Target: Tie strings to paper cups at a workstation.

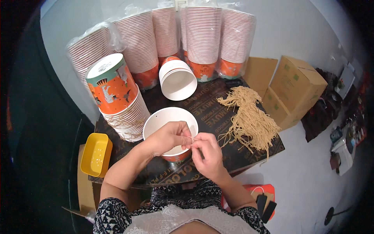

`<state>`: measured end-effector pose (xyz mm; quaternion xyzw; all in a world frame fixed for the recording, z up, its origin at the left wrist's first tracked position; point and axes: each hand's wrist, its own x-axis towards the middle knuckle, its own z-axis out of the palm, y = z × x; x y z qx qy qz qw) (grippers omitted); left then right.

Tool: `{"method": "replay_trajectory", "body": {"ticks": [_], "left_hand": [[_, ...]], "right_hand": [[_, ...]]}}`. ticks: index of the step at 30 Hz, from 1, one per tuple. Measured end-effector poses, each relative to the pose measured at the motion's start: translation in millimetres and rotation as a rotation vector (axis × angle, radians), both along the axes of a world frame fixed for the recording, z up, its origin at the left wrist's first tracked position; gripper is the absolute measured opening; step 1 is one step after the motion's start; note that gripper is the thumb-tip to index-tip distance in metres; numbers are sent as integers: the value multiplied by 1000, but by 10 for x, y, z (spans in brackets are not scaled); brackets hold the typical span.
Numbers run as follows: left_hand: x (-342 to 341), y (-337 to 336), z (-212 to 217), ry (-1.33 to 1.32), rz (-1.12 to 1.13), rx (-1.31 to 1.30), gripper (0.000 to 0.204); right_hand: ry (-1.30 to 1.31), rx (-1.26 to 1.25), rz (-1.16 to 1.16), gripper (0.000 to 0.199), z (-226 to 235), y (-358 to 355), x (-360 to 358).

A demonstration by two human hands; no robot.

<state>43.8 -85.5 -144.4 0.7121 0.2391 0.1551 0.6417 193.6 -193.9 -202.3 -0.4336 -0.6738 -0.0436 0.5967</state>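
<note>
A white-lined paper bucket point(163, 118) stands upright in front of me, with a small dark hole near its far left rim. Over its near right rim, my left hand point(171, 137) pinches a thin light cord point(192, 138). The fingertips of my right hand point(207, 153) close on the same cord, almost touching the left ones. My fingers partly hide the cord, so a knot cannot be made out. To the right lies a loose bundle of tan cords point(251, 123), its strands spread toward the table edge.
Wrapped stacks of paper buckets point(202, 35) line the wall. A nested stack point(126, 119) with an orange and green bucket point(113, 84) upside down on top stands left. Other buckets point(178, 84) lie sideways. A yellow tray point(96, 154) holds small pieces. Cardboard boxes point(298, 84) stand right.
</note>
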Motion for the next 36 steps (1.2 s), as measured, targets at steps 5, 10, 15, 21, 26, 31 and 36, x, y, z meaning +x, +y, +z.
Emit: {"method": "replay_trajectory", "body": {"ticks": [5, 10, 15, 21, 26, 31, 36], "left_hand": [[-32, -7, 24, 50, -6, 38, 11], [-46, -46, -127, -77, 12, 226, 13], [-36, -252, 13, -9, 99, 801, 13], [-20, -377, -62, 6, 248, 1285, 15], [-63, -374, -180, 121, 278, 1330, 18], [-76, -361, -166, 112, 261, 1465, 20], [-96, -334, -183, 60, 241, 1446, 19]], "right_hand": [[13, 22, 11, 16, -65, -2, 25], [67, -34, 9, 13, -74, 108, 38], [30, -33, 11, 12, -101, 152, 78], [15, -13, -20, 12, -53, 171, 75], [45, -72, 12, 13, -27, 177, 103], [100, -240, 163, 19, 2, 172, 136], [183, -304, 230, 12, -36, 168, 133]]}}
